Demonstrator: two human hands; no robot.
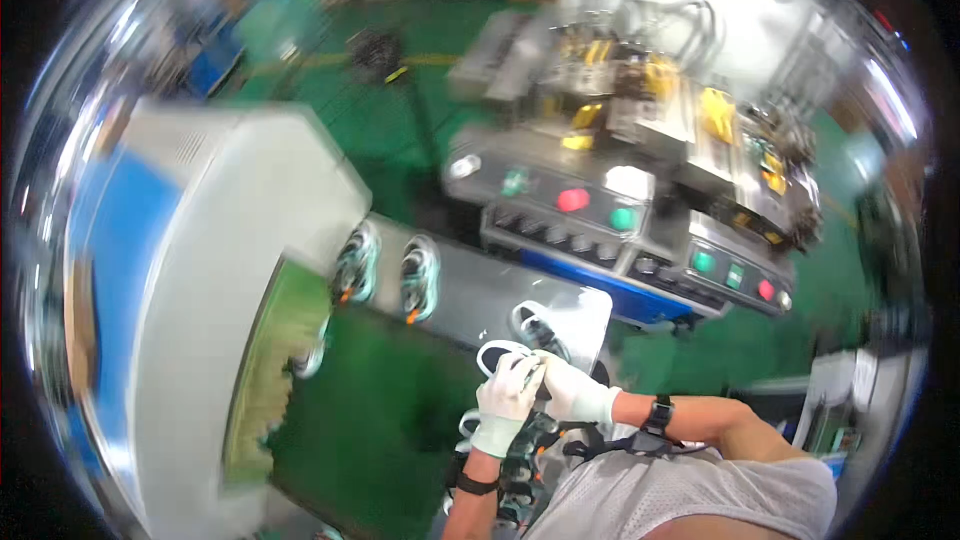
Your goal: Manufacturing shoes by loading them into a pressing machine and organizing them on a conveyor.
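Observation:
My left hand (pixel 509 392), in a white glove, is closed on a shoe whose white rounded edge (pixel 490 350) shows past the fingers. My right hand (pixel 577 392), gloved too, meets it from the right with its fingertips at the same shoe. Most of that shoe is hidden by the gloves. Just beyond the hands, another white-and-dark shoe (pixel 538 325) sits on the right end of a grey bench top (pixel 470 290). Farther left on it stand two teal, white and black sneakers, one (pixel 420 278) beside the other (pixel 357 262), with orange at their tips.
A big grey-and-blue machine (pixel 200 270) stands left, a frayed green curtain (pixel 265 380) at its opening. Beyond the bench is a machine with red and green buttons (pixel 572 200). More shoes (pixel 520 485) lie below my hands. Green floor (pixel 370 420) shows between.

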